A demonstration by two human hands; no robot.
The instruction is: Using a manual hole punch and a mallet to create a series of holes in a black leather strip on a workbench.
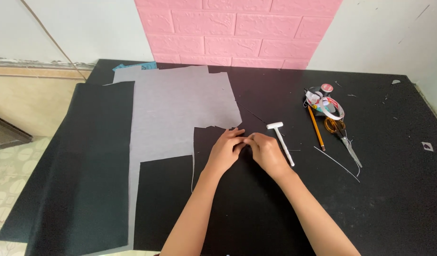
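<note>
- Left hand and right hand, fingers curled, pinch something tiny between them; what cannot be told.
- One matte black surface.
- One grey cut sheet.
- One white T-shaped tool just beside the right hand.
- One orange pencil.

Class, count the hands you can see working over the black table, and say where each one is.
2. The left hand and the right hand meet fingertip to fingertip at the table's middle, beside the white T-shaped tool.

home craft corner: black worktable, pink brick-pattern wall panel.
</note>
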